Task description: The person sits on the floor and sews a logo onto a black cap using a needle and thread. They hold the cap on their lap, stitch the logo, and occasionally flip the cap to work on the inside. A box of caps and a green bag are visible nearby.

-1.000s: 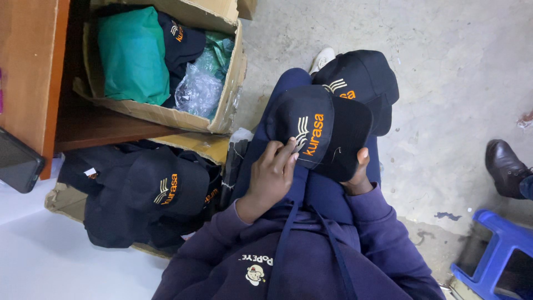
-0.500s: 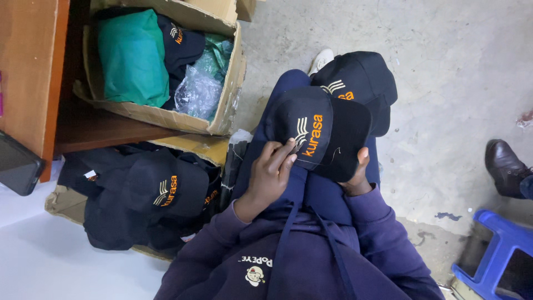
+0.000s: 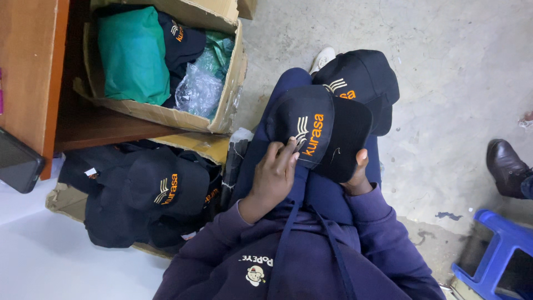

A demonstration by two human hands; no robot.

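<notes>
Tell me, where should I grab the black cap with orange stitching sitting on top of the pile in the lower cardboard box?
Probably pinch the black cap with orange stitching by its stiff curved brim, coming from above. It lies topmost on the pile of black caps in the lower cardboard box, crown up, so nothing covers it. The soft crown would likely crumple under fingers.

The cap (image 3: 319, 130) on the lap is black, with orange letters and pale stripes stitched on the front. A second cap (image 3: 363, 78) behind it has the same colours. The sweater sleeves (image 3: 383, 239) are dark purple. The cardboard box (image 3: 227, 94) is brown and holds a green cloth (image 3: 133, 55). The floor (image 3: 444, 66) is grey, and the stool (image 3: 499, 255) is bright blue.
</notes>
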